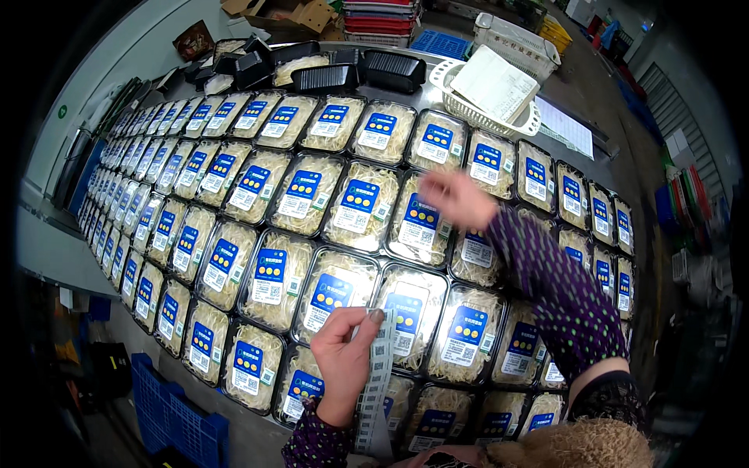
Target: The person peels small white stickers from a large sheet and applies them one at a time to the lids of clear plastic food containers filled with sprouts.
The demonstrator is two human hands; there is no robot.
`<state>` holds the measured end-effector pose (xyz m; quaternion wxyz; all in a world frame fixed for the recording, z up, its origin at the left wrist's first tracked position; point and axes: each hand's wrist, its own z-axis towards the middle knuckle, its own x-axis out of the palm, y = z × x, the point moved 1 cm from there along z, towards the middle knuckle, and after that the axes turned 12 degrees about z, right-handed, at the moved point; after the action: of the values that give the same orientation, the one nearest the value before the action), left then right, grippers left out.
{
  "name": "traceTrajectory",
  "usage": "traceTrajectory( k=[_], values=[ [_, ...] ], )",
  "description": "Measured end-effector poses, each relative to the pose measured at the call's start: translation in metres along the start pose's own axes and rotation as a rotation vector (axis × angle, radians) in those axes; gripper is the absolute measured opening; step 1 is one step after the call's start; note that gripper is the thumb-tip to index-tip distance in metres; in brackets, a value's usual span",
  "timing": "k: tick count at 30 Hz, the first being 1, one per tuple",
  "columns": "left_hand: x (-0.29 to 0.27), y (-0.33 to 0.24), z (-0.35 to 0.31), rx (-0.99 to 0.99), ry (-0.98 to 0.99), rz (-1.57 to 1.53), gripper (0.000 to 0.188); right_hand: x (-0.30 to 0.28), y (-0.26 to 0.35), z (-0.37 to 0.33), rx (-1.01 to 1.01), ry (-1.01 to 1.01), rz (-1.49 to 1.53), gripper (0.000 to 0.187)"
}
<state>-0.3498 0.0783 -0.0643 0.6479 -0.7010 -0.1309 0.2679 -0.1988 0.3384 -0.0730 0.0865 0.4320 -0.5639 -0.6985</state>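
Rows of clear-lidded black trays of bean sprouts, each with a blue and white label, cover the metal table. Many also carry a small square sticker beside the label. My left hand [342, 360] pinches a long strip of small printed stickers [377, 373] between thumb and fingers, above the near rows. The strip hangs down toward my body. Farther off, my right hand [462, 198] is over a sprout tray [417, 228] in the middle rows, its arm reaching across from the right. Motion smears its fingers, so whether it holds a sticker or touches the lid is unclear.
Black trays [325, 79] lie piled at the far edge, some with sprouts. A white basket [446, 84] with a white sheet on it stands beside a paper list [566, 129]. Stacked red crates [380, 22] are behind; a blue plastic pallet [173, 409] sits at lower left.
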Motion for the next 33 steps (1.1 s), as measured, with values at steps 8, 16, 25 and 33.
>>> traceTrajectory(
  k=[8, 16, 25, 33],
  values=[
    [-0.002, -0.002, 0.009, -0.013, 0.016, -0.029, 0.02, 0.087, 0.069, -0.086, -0.335, -0.072, 0.411, 0.016],
    [-0.028, 0.006, -0.001, 0.128, 0.056, 0.095, 0.008, -0.015, -0.021, 0.112, -0.231, -0.267, -0.744, 0.014],
    [-0.057, 0.005, 0.007, 0.017, -0.018, -0.029, 0.01, -0.002, -0.048, 0.15, -0.155, -0.252, -1.068, 0.036],
    [-0.068, -0.001, 0.007, 0.104, -0.204, 0.04, 0.007, 0.123, 0.124, -0.04, -0.19, 0.425, 0.508, 0.024]
  ],
)
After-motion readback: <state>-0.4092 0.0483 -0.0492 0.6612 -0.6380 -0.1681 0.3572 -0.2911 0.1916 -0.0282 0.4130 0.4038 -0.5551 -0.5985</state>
